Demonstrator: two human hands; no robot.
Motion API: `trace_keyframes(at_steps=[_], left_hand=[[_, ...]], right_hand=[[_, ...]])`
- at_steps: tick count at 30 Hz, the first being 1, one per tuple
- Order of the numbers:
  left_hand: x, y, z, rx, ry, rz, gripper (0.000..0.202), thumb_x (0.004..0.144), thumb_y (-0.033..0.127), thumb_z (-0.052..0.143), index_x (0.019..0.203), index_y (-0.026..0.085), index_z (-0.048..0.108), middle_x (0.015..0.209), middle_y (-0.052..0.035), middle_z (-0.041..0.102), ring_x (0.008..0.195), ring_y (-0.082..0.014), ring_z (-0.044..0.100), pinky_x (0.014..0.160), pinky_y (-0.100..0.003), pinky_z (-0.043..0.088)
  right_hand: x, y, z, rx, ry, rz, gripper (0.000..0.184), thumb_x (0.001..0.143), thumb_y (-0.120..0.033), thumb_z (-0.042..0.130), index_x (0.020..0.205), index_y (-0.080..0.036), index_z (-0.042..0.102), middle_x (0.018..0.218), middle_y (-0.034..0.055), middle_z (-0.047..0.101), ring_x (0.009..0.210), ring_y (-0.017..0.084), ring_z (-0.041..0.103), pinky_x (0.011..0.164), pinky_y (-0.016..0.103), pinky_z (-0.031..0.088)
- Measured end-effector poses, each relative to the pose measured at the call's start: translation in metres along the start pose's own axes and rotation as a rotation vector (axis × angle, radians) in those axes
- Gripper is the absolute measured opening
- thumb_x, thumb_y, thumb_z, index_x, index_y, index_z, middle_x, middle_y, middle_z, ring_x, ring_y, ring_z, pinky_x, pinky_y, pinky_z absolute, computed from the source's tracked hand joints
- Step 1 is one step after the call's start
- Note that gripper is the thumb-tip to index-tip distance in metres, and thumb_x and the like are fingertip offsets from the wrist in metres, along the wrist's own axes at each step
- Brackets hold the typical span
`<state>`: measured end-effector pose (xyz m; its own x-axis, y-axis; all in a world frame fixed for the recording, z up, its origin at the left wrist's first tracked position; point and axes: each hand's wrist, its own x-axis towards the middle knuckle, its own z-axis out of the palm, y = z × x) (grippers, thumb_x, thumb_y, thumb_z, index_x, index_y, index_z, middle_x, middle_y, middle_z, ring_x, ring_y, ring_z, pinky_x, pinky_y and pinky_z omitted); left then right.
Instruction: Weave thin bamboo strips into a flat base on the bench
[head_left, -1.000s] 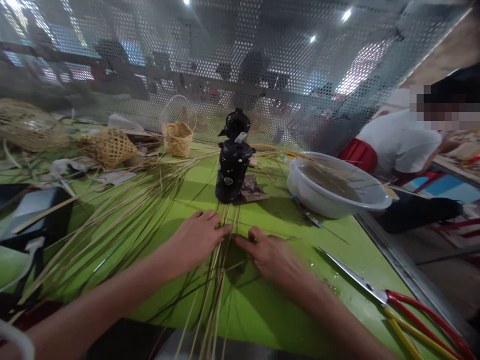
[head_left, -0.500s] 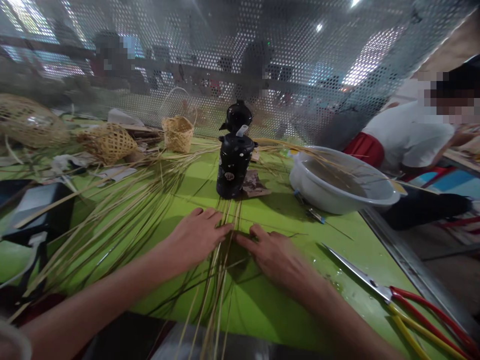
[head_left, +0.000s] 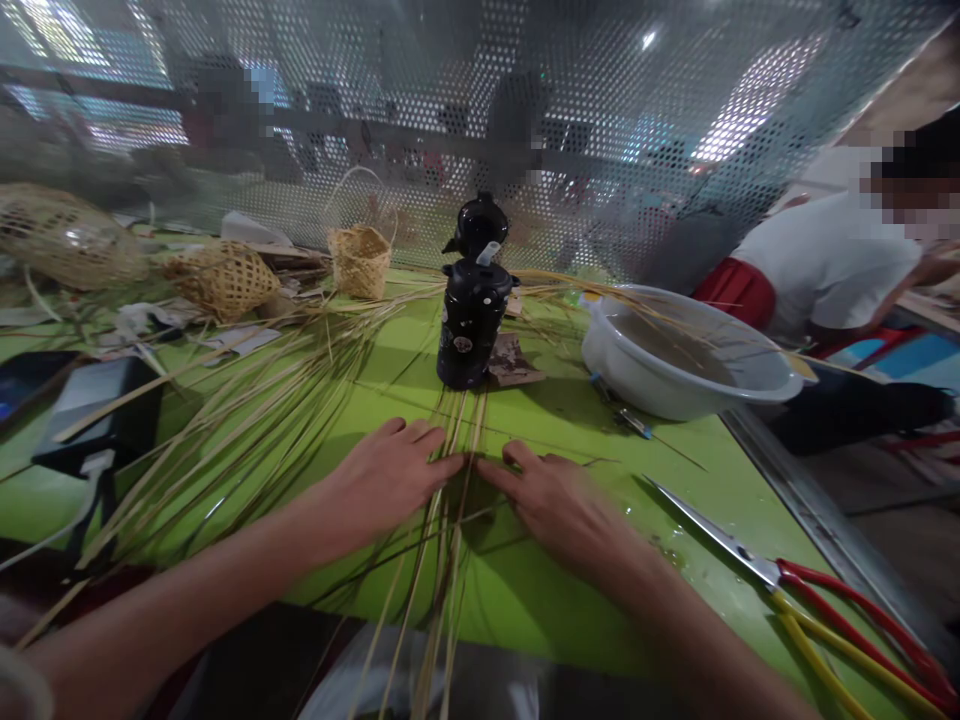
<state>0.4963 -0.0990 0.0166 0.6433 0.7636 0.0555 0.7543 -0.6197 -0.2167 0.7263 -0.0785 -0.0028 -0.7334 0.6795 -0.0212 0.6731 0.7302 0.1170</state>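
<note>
Thin bamboo strips (head_left: 452,560) run from the foot of a black bottle (head_left: 471,335) down over the table's near edge. My left hand (head_left: 394,465) lies at their left side, its forefinger stretched across them and the fingers pressed down around the strips. Opposite it, my right hand (head_left: 551,495) points its forefinger left onto the same strips, with its other fingers bent. The two forefingertips nearly meet. Darker strips cross the lengthwise ones at an angle just below the hands. My fingers partly hide where the strips cross.
Large scissors (head_left: 757,570) with red and yellow handles lie at right. Behind them stands a white basin (head_left: 675,390). Woven baskets (head_left: 360,260), loose strips (head_left: 247,430) and a black box (head_left: 101,410) occupy the left. A person (head_left: 817,255) sits beyond the table's right edge.
The view has tilted slightly, so the bottle and basin appear a little higher. Both hands stay at the strips; the right forefinger has shifted slightly right.
</note>
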Motion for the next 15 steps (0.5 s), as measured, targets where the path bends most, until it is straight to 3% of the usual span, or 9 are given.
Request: trace_keyframes(at_steps=[5, 15], left_hand=[[0.004, -0.006, 0.011, 0.001, -0.009, 0.056, 0.036, 0.090, 0.021, 0.059, 0.126, 0.025, 0.058, 0.108, -0.0075, 0.063, 0.099, -0.0266, 0.056, 0.076, -0.038, 0.039], [0.001, -0.009, 0.017, 0.007, 0.058, 0.073, 0.035, 0.091, 0.018, 0.057, 0.125, 0.029, 0.056, 0.111, -0.0060, 0.062, 0.103, -0.0255, 0.054, 0.075, -0.037, 0.035]], right_hand=[[0.000, 0.000, 0.001, -0.029, 0.003, -0.001, 0.052, 0.091, -0.011, 0.044, 0.140, -0.030, 0.043, 0.103, 0.0062, 0.057, 0.058, 0.012, 0.051, 0.053, 0.029, 0.031], [-0.002, -0.003, 0.001, -0.054, 0.021, -0.006, 0.048, 0.093, -0.013, 0.043, 0.138, -0.028, 0.044, 0.101, 0.0055, 0.057, 0.056, 0.012, 0.052, 0.052, 0.030, 0.030]])
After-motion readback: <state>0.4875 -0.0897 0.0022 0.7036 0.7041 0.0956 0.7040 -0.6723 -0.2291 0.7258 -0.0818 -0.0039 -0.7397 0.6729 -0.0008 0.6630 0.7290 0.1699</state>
